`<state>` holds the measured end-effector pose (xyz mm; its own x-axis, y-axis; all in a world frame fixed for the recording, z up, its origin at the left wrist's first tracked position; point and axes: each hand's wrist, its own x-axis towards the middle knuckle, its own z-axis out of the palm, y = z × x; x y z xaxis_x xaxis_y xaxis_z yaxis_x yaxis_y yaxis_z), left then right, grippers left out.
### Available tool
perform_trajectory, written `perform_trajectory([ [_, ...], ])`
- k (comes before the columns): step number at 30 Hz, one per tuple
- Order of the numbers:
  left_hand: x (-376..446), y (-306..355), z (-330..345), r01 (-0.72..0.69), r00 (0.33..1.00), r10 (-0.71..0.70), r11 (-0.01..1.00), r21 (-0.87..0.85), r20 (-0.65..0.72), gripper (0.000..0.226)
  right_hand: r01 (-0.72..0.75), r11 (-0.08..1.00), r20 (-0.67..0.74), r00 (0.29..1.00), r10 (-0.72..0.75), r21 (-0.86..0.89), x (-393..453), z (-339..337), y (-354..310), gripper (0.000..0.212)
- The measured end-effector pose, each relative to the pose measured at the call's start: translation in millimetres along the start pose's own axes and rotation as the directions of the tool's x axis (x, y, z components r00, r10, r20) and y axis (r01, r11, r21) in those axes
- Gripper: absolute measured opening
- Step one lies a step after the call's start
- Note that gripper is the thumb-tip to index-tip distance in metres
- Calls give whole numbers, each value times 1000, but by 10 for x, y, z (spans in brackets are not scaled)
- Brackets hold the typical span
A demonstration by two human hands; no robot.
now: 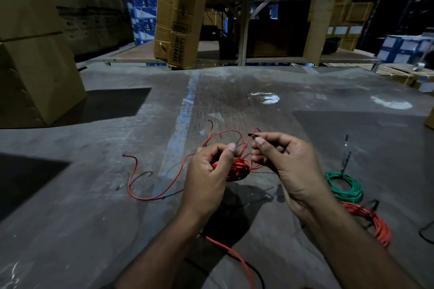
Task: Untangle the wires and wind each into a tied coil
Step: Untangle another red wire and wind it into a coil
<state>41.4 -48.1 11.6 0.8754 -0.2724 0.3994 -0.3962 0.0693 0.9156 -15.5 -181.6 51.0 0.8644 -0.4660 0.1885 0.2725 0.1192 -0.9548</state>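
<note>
concrete floor (94, 218): green coil (345, 186) nearby; left hand (209, 171) grips red coil (237, 169), right hand (284, 159) pinches wire end (252, 135).

Warehouse: stacked cardboard boxes (35, 54), shelving (244, 14)

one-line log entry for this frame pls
left hand: grips red coil | right hand: pinches black wire end | floor, right: green coil, second red coil
</note>
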Motion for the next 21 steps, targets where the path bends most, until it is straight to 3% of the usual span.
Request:
perform_trajectory([
  [10, 5, -46, -10, -37, 999, 37, 999, 27, 4, 31, -140, 958, 61, 990, 129, 251, -41, 6, 59, 5],
  [21, -15, -16, 3, -38, 999, 38, 999, 0, 0, 28, -148, 959, 75, 988, 134, 241, -61, 13, 56, 7],
])
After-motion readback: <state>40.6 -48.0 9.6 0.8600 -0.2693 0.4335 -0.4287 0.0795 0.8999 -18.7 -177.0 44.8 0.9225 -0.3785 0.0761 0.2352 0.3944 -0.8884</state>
